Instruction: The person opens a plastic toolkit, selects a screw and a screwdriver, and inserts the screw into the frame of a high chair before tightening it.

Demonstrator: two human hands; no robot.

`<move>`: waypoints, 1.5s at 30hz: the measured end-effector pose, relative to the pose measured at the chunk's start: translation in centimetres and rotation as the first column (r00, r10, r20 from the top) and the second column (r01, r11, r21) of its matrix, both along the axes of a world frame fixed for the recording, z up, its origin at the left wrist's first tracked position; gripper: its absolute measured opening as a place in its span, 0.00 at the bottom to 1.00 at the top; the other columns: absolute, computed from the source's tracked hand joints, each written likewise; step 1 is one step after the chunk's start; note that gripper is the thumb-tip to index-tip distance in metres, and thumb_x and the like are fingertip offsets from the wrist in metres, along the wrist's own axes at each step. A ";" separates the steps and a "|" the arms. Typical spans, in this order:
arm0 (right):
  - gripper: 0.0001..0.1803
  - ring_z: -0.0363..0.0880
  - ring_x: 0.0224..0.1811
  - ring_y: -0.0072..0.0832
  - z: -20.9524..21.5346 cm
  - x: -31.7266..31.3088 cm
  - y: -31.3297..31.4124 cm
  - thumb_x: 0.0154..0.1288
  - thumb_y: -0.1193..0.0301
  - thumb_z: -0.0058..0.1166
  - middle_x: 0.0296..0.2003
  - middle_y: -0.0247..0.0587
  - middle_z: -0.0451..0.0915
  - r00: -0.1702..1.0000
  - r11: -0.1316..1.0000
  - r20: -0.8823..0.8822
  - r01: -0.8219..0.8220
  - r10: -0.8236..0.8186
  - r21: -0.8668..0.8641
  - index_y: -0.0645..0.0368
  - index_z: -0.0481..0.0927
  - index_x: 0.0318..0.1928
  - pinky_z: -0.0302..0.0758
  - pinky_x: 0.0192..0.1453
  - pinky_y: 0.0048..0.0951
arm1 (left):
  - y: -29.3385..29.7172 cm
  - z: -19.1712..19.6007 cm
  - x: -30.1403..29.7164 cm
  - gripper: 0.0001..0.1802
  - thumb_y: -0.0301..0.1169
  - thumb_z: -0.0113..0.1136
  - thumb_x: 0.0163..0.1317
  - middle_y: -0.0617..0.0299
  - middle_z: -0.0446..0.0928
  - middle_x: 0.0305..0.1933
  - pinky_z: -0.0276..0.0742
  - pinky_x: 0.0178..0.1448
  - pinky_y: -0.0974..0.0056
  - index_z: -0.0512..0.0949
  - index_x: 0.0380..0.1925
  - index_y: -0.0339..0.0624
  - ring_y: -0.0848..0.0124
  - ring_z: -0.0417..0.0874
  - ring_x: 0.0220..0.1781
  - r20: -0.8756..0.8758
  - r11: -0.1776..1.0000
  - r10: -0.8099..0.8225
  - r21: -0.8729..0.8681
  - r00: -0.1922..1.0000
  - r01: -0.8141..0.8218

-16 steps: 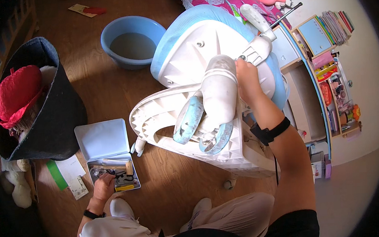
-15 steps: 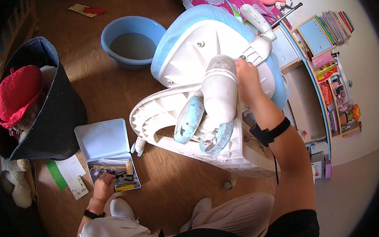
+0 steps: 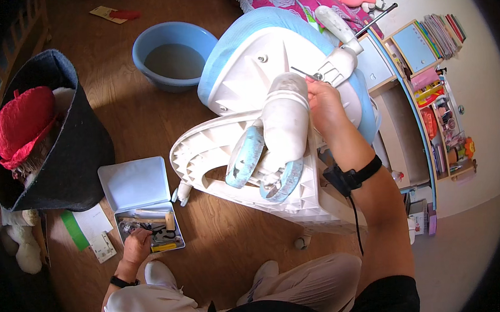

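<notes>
Currently, a white and pale-blue chair [image 3: 239,79] is seen tipped over on the wooden floor [image 3: 211,278], its underside turned up and its blue-rimmed casters [image 3: 244,156] exposed. The right hand [image 3: 328,108] is placed beside the white column [image 3: 286,114], with its fingers bent inward near a metal bolt [image 3: 318,77] by the slotted bracket [image 3: 336,68]. A thin metal rod [image 3: 302,72] is seen just by the fingertips; whether it is gripped cannot be told.

The left hand [image 3: 136,247] is lowered into an open toolbox [image 3: 135,183], its fingers curled down over the tools; whether anything is grasped cannot be told. In the same box, a yellow-handled tool [image 3: 164,247] is laid along the near edge. Beyond the box, a red bundle [image 3: 27,121] is held in a dark fabric basket [image 3: 89,148], and a blue basin [image 3: 147,45] is set near the chair's seat.
</notes>
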State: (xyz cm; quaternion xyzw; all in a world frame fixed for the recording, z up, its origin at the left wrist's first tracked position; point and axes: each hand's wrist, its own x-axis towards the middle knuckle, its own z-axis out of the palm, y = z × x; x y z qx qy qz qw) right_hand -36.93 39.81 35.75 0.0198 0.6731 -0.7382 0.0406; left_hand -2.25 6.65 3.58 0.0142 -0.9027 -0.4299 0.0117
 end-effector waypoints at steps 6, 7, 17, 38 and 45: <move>0.12 0.81 0.43 0.41 0.6 -0.2 -1.2 0.63 0.79 0.50 0.42 0.57 0.76 0.998 0.996 0.054 0.033 -0.038 0.086 0.75 0.68 0.44 0.81 0.49 0.35 | 0.0 0.4 -0.2 0.05 0.21 0.57 0.50 0.52 0.79 0.31 0.78 0.39 0.57 0.80 0.29 0.37 0.53 0.80 0.35 0.005 1.000 -0.012 0.009 1.000 0.012; 0.12 0.81 0.43 0.41 0.5 -0.2 -1.2 0.63 0.79 0.50 0.42 0.57 0.76 0.998 0.996 0.052 0.034 -0.039 0.086 0.75 0.68 0.44 0.81 0.49 0.35 | 0.1 0.3 -0.2 0.05 0.21 0.57 0.50 0.52 0.79 0.31 0.78 0.39 0.57 0.80 0.29 0.37 0.53 0.80 0.35 0.003 1.000 -0.013 0.010 1.000 0.013; 0.14 0.83 0.29 0.36 2.0 1.0 -2.2 0.66 0.71 0.50 0.33 0.53 0.80 0.981 0.862 -0.054 0.191 -0.188 0.470 0.76 0.71 0.40 0.82 0.29 0.29 | -0.1 -0.1 0.0 0.06 0.21 0.57 0.50 0.52 0.79 0.30 0.78 0.39 0.57 0.79 0.29 0.37 0.53 0.80 0.34 -0.011 1.000 -0.006 0.022 1.000 0.006; 0.08 0.79 0.33 0.51 3.9 -1.2 -0.1 0.53 0.73 0.59 0.33 0.57 0.77 0.719 -0.086 -0.402 0.537 0.566 0.839 0.65 0.77 0.30 0.77 0.39 0.44 | 0.0 -0.1 -0.3 0.08 0.21 0.60 0.50 0.52 0.79 0.33 0.77 0.43 0.57 0.81 0.32 0.37 0.53 0.80 0.39 0.059 0.999 -0.007 0.049 0.998 0.004; 0.07 0.78 0.30 0.48 4.1 -3.1 -2.0 0.48 0.74 0.61 0.27 0.52 0.78 0.640 -0.020 -0.410 0.554 0.650 0.832 0.64 0.78 0.26 0.74 0.37 0.42 | -0.2 0.5 0.2 0.06 0.21 0.57 0.50 0.53 0.79 0.31 0.78 0.39 0.57 0.80 0.29 0.38 0.54 0.80 0.34 0.010 1.000 0.008 0.007 1.000 -0.008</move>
